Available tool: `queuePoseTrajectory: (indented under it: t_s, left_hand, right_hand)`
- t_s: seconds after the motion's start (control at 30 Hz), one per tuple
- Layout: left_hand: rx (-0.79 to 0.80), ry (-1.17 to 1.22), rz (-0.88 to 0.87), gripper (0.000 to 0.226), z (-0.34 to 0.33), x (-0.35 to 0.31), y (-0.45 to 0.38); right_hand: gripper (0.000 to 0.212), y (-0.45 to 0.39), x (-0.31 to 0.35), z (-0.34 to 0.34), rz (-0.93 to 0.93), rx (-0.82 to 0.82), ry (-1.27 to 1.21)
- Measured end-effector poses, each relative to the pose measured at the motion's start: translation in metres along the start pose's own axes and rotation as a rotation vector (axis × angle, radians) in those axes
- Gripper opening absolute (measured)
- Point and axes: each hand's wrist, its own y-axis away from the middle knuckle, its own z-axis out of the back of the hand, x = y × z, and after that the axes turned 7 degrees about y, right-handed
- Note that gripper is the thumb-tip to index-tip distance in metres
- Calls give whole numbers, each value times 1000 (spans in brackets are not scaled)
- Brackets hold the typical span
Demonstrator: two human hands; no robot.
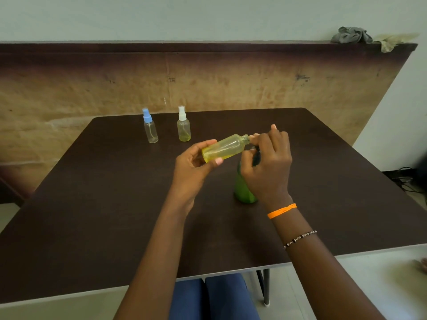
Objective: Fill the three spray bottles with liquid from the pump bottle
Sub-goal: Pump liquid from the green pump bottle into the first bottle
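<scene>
Just above the dark table (pixel 92 204), the left hand (pixel 193 167) grips an uncapped spray bottle (pixel 225 147) by its base, thumb under it and fingers curled round the far side; the bottle lies tilted, nearly on its side, with its open threaded neck pointing right and slightly up, and yellow-green liquid pools along its lower wall; at that neck the right hand (pixel 268 165) is curled over the head of the pump bottle (pixel 243 188), its fingertips right beside the neck's rim, though whether they press the pump or pinch something small I cannot tell, since the hand hides the pump's top; the green body of the pump bottle stands upright on the table directly below the right hand; beyond the left hand's grip, farther from the person, two capped spray bottles stand upright and near each other; the white-capped spray bottle (pixel 183 125) holds a little yellow liquid at its bottom, and to its left the blue-capped spray bottle (pixel 150 127) looks clear; an orange band (pixel 282 210) and a beaded bracelet (pixel 300 239) circle the right wrist.
</scene>
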Motion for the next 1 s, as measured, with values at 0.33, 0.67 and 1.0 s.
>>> queuePoseTrajectory:
  t_s: [0.33,0.67,1.0]
  left_hand:
    - [3,-7,-14,38,1,-1,0]
    - [15,-24,-22,39,3,1,-6]
    - [8,-33,-13,39,2,2,-7]
  right_hand:
    - [22,-14,0,4,-23,41,-6]
    - [24,-4,-4,-6,-12,-18,65]
    - [26,0,-8,-9,16,-53,52]
